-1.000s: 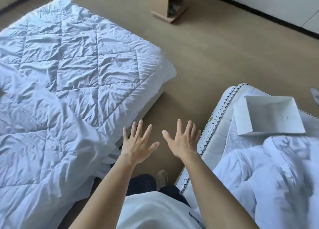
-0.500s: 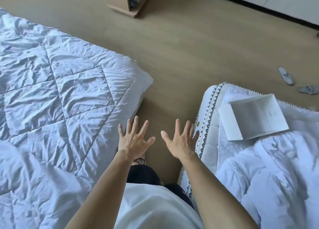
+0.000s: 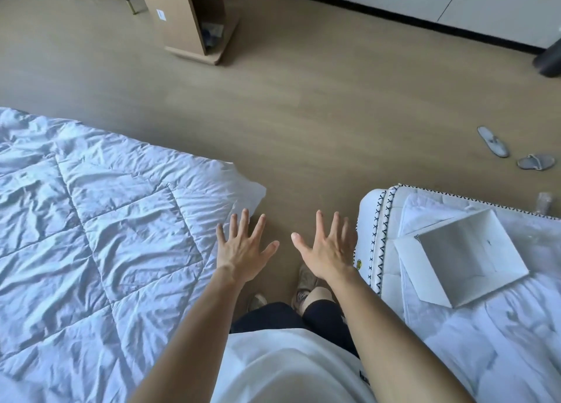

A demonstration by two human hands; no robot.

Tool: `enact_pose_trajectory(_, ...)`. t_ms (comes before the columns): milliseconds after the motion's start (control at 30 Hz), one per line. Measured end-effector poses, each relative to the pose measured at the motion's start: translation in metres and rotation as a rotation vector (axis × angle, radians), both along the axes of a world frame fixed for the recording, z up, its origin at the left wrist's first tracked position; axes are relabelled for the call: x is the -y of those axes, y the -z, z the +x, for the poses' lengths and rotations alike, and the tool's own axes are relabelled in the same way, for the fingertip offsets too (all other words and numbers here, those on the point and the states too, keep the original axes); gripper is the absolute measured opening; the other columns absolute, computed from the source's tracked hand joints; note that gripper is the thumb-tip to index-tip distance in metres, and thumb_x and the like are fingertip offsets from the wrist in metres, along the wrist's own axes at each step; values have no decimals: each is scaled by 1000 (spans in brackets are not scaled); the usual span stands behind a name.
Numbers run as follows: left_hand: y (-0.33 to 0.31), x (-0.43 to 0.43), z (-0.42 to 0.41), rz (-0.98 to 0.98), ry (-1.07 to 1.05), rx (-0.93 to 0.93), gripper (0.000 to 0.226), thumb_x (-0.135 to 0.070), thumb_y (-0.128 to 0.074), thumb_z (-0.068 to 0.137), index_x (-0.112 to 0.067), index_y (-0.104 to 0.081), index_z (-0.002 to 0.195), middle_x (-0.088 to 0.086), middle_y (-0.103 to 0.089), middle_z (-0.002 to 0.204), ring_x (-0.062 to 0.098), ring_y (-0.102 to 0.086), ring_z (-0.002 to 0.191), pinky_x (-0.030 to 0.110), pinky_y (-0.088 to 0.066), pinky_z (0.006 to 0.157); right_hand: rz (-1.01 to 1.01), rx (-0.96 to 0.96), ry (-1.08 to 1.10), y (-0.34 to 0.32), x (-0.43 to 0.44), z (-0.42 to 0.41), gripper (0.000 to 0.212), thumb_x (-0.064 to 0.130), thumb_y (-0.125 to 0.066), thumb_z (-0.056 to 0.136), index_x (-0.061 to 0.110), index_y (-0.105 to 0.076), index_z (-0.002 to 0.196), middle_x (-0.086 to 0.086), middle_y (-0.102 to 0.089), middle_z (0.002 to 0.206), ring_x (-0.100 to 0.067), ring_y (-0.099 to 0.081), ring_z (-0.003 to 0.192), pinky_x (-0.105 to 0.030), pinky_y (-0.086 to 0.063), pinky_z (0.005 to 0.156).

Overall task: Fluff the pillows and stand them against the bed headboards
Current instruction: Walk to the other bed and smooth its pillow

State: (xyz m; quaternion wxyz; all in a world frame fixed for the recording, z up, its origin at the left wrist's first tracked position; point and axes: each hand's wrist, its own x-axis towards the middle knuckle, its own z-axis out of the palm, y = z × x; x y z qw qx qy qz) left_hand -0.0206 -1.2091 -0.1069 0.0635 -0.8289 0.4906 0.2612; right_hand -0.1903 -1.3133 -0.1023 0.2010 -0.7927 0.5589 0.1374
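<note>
1. The person stands in the gap between two beds, both arms stretched forward and down.
2. The left hand (image 3: 244,252) is spread flat, fingers splayed, gripping nothing; its fingers overlap the edge of the quilt (image 3: 100,226) in this view, though contact cannot be told.
3. The right hand (image 3: 329,251) is likewise splayed and empty, hanging over the floor (image 3: 303,123) just beside the mattress (image 3: 372,220) corner.
4. The quilt covers the left bed, creased, one corner jutting towards the gap.
5. On the right bed, an open white box (image 3: 464,254) lies tilted on rumpled white bedding (image 3: 501,342).
6. No pillow can be made out for certain; the rumpled bedding could hide one.
7. Two slippers (image 3: 513,150) lie apart on the floor at the right; a cardboard box (image 3: 191,17) stands upright at the far side.
8. The person's shoes (image 3: 305,284) show below the hands.
</note>
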Motion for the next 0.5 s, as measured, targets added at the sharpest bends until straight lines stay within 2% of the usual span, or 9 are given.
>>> enact_pose_trajectory(267,7,133,44,-43,-51,44,78,-74,-17,93,-37,5,158,7,9,168,30,7,154,59,2,121,-38,16,-56,8,142,55,92,79,-25,86,25,-8,158,-19,-2,164,-39,0,150,-59,-5,119)
enact_pose_trajectory(500,-4,246,73,-81,-221,78,80,-77,-17,90,-38,0,158,6,5,168,29,3,154,58,-1,121,16,-14,-145,-1,274,93,90,77,-26,87,25,-6,159,-20,0,164,-38,2,150,-58,-2,119)
